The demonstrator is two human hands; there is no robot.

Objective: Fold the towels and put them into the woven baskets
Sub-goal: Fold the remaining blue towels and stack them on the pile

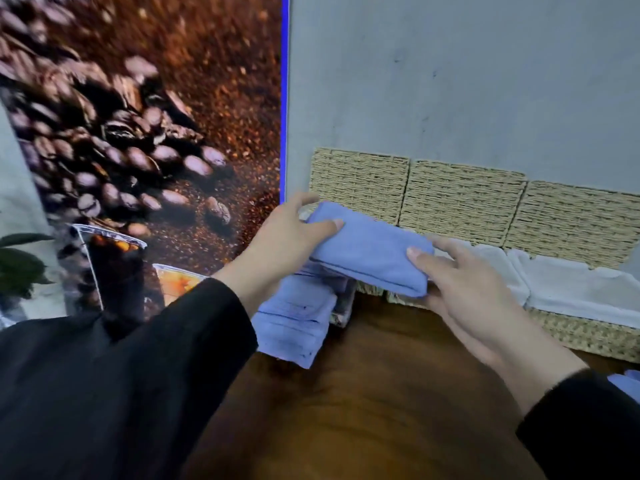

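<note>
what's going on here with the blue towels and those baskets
A person in black sleeves holds a folded blue towel with both hands, the left hand at one end and the right hand at the other, above the leftmost of three woven baskets standing along a grey wall. A stack of folded blue towels sits just below it at the left. The other two baskets show white liners. All of this rests on a wooden table.

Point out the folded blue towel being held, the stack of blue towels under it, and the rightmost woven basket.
folded blue towel [370,247], head view, middle of its top face.
stack of blue towels [294,320], head view, front of the pile.
rightmost woven basket [575,216], head view, raised woven lid.
</note>
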